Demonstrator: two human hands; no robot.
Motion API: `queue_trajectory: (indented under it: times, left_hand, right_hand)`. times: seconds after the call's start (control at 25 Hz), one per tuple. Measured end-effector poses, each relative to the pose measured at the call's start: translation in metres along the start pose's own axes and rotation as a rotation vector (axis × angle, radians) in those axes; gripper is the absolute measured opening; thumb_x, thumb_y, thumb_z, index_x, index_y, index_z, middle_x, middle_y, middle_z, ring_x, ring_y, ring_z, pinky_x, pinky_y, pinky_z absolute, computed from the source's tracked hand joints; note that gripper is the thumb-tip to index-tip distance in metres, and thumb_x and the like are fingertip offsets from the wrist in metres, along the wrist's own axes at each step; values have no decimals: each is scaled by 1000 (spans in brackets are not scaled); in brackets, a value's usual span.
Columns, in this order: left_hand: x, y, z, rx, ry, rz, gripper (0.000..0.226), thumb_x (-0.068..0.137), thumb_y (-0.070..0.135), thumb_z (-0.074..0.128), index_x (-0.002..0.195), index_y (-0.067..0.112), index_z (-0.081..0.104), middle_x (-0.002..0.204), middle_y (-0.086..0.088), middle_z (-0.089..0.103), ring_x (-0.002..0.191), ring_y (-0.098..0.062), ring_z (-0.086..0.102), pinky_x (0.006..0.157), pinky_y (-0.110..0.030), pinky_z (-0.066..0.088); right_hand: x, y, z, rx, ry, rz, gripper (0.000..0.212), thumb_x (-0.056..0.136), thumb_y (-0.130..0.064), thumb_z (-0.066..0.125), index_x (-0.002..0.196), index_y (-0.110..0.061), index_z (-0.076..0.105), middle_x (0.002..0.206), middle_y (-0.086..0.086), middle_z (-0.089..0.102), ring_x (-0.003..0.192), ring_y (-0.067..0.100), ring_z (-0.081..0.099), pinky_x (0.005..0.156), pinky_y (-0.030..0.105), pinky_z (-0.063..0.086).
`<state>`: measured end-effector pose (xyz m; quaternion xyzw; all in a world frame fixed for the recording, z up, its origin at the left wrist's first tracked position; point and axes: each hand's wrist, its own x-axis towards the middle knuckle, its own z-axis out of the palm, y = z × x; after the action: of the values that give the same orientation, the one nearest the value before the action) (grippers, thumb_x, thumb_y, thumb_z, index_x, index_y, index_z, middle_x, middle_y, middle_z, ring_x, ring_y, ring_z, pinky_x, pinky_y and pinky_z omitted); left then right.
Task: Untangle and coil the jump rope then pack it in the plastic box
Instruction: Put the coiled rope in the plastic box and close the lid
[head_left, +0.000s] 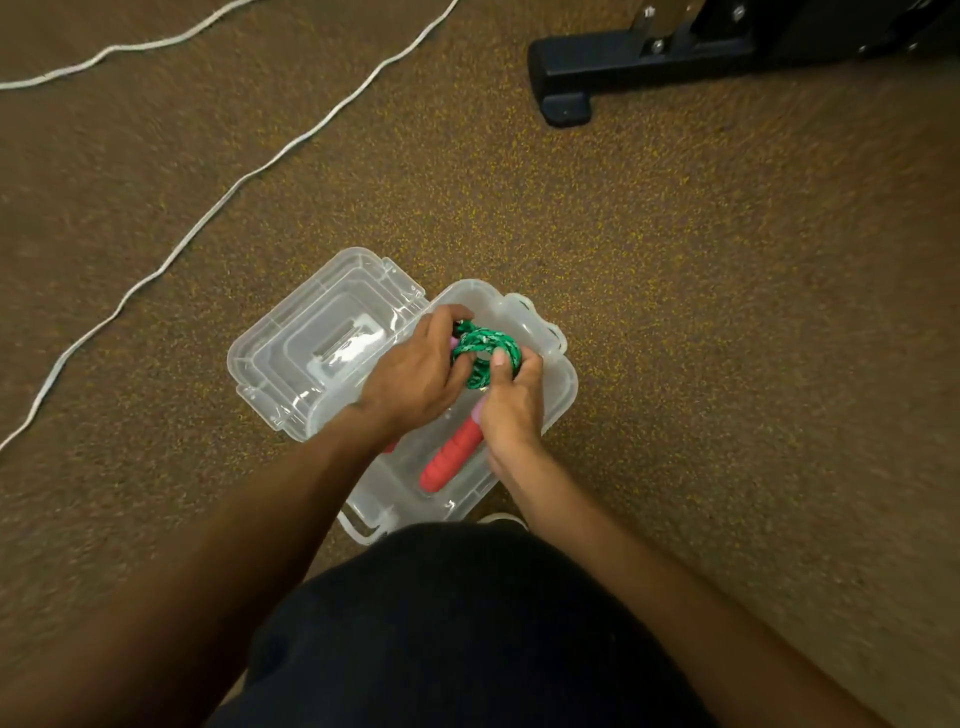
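Observation:
A clear plastic box (558, 400) stands open on the carpet, its lid (291, 353) folded back to the left. Over the box, both hands hold a green jump rope (485, 348) wound into a small coil. My left hand (415, 371) grips the coil's left side. My right hand (511, 397) pinches its right side, thumb on top. A red handle (449, 460) of the rope lies slanted inside the box below my right hand. The second handle is mostly hidden under my left wrist.
A white cord (218, 205) snakes across the brown speckled carpet at the left. A black metal equipment foot (571, 78) stands at the top right. My dark-clothed knee (457, 623) sits just in front of the box.

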<state>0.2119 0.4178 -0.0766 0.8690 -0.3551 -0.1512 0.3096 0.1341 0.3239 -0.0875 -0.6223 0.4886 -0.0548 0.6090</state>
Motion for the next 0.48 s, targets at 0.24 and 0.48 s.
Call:
queue_trajectory:
  times: [0.24, 0.48]
  left_hand:
    - [7, -20, 32, 288, -247, -138, 41, 100, 35, 41, 136, 16, 38, 125, -19, 54, 98, -38, 62, 74, -46, 53]
    - [23, -33, 54, 446, -343, -168, 50, 96, 36, 49, 139, 15, 36, 123, -17, 54, 103, -36, 61, 70, -42, 47]
  right_hand:
    - [27, 13, 24, 206, -3, 504, 35, 106, -25, 43, 134, -6, 52, 124, 19, 64, 107, 33, 65, 78, 39, 56]
    - [51, 15, 35, 139, 16, 617, 34, 103, -12, 46, 130, 8, 54, 122, 25, 65, 93, 32, 63, 74, 39, 54]
